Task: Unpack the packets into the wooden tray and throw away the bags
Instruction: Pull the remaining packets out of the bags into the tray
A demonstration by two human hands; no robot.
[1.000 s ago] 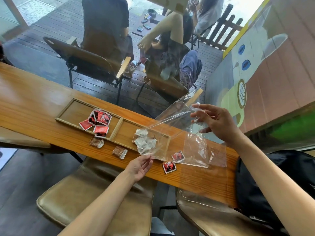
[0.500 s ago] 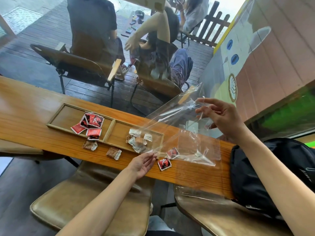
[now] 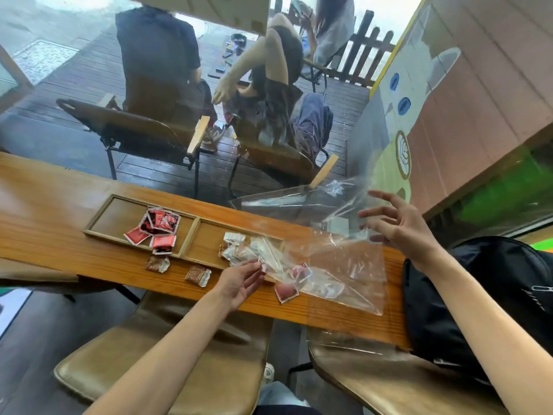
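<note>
The wooden tray (image 3: pixel 191 238) lies on the long wooden counter and has two compartments. Several red packets (image 3: pixel 160 227) fill the left one and several white packets (image 3: pixel 235 245) the right one. A clear plastic bag (image 3: pixel 338 259) sprawls over the tray's right end and the counter. My left hand (image 3: pixel 239 280) pinches the bag's near corner. Fingers spread, my right hand (image 3: pixel 398 232) hovers at the bag's upper edge without gripping it. Two red packets (image 3: pixel 286 292) lie on the counter by the bag, one under the film. Two brown packets (image 3: pixel 157 264) lie in front of the tray.
A black backpack (image 3: pixel 484 295) sits at the counter's right end. Another clear bag (image 3: pixel 347 345) lies on the tan seat (image 3: pixel 374 381) below. A second tan seat (image 3: pixel 179 369) is under my left arm. Glass runs along the counter's far edge, with people seated outside.
My right hand has opened and let the bag's top go. The bag has sagged down onto the counter and tray. My left hand still pinches the corner.
</note>
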